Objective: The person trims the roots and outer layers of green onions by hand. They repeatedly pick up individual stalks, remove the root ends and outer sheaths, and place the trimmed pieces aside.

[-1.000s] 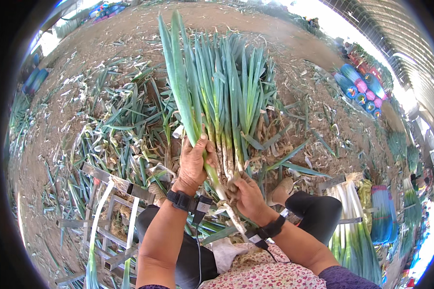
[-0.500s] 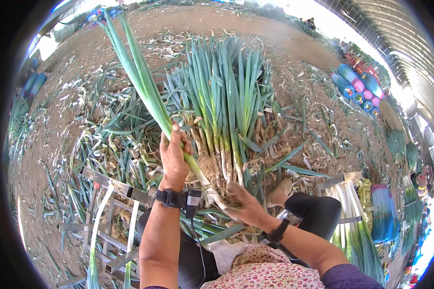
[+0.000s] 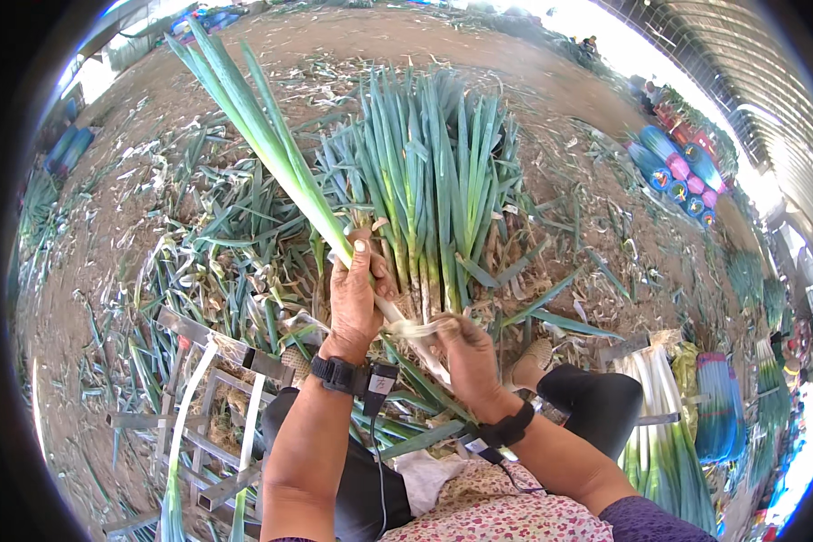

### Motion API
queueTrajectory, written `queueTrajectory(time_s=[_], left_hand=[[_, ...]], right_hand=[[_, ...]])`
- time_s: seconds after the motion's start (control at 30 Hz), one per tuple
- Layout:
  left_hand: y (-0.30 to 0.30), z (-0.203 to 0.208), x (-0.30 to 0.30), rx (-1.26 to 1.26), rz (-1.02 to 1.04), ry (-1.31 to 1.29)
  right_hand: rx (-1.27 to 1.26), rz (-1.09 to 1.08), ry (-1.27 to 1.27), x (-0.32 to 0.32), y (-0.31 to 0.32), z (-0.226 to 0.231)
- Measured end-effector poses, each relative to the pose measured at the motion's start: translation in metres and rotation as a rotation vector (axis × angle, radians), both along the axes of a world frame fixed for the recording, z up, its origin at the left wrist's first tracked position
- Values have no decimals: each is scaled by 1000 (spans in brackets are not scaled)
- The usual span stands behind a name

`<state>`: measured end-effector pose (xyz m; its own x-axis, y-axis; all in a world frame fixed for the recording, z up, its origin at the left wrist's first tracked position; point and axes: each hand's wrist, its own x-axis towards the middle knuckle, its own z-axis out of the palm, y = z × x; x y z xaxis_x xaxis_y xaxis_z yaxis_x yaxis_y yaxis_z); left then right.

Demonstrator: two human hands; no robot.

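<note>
My left hand is wrapped round the pale shaft of a long green onion. Its green leaves point up to the far left, and the white root end slants down toward my right hand. Closed at that lower end, my right hand pinches a pale strip of outer skin, which stands partly away from the stalk. Just beyond both hands lies a heap of unpeeled green onions, their brownish root ends toward me.
Leaf scraps litter the dirt floor. A metal rack at left bears two white-stalked onions; peeled onions lie on another rack at right. Beside them are blue-wrapped bundles; more bundles are stacked at far right.
My right hand has gone from loosely open by the root end to pinching a strip of skin, slightly higher on the stalk. My left hand and the onion have shifted a little right and nearer.
</note>
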<state>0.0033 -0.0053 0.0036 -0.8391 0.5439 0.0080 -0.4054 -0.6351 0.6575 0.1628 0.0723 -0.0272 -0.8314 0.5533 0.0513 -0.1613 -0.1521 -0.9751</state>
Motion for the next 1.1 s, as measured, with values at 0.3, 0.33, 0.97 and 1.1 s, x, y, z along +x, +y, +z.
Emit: queueTrajectory(time_s=[0.3, 0.33, 0.97, 1.1], left_hand=[[-15, 11, -22, -103, 224, -44], [-14, 11, -23, -110, 223, -40], [4, -43, 68, -315, -255, 210], [6, -20, 45, -124, -75, 78]], right_hand=[[950, 587, -1018, 156, 78, -75], [1027, 790, -1326, 178, 90, -91], [495, 99, -336, 15, -3, -26], [336, 233, -448, 34, 11, -24]])
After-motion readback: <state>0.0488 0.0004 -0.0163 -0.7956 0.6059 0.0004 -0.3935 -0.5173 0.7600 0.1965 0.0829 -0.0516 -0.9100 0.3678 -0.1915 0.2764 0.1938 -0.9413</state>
